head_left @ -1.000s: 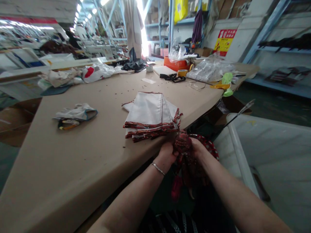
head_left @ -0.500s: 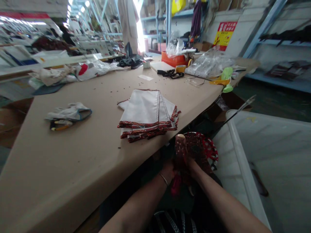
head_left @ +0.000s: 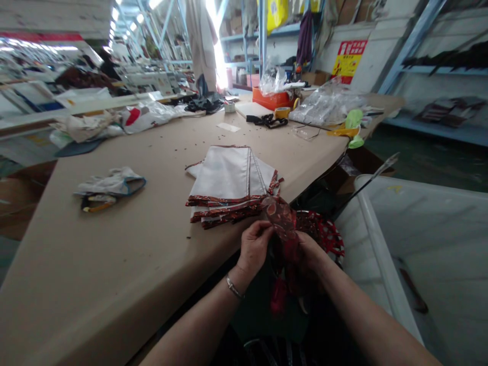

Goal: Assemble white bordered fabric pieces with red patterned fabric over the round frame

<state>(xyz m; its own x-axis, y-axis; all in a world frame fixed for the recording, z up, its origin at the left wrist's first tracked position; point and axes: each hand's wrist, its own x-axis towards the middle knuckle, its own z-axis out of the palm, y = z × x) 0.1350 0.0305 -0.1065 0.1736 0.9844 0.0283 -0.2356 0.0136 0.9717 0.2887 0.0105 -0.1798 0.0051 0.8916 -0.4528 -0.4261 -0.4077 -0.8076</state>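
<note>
My left hand (head_left: 254,248), with a bracelet at its wrist, pinches the near-left edge of a dark red-brown patterned piece of fabric (head_left: 281,217). My right hand (head_left: 309,250) is closed on the right side of that fabric, its fingertips partly hidden by the folds. The fabric hangs down beside the table edge, over my lap. Just left of it lies a stack of folded white cloth pieces (head_left: 224,173) with red-brown patterned edges. More patterned cloth sits in a red basket-like container (head_left: 331,235) behind my right hand.
A light glove (head_left: 110,182) lies on the left of the brown-covered table (head_left: 145,244). Toward the back are an orange bin (head_left: 270,99), yellow tape (head_left: 282,112), black straps (head_left: 267,121) and clear plastic bags (head_left: 324,108). A large white tub (head_left: 371,239) stands at my right.
My left hand has come up and left to the fabric's edge, with its fingers now showing. The fabric has risen and spread open, its top now overlapping the stack's corner.
</note>
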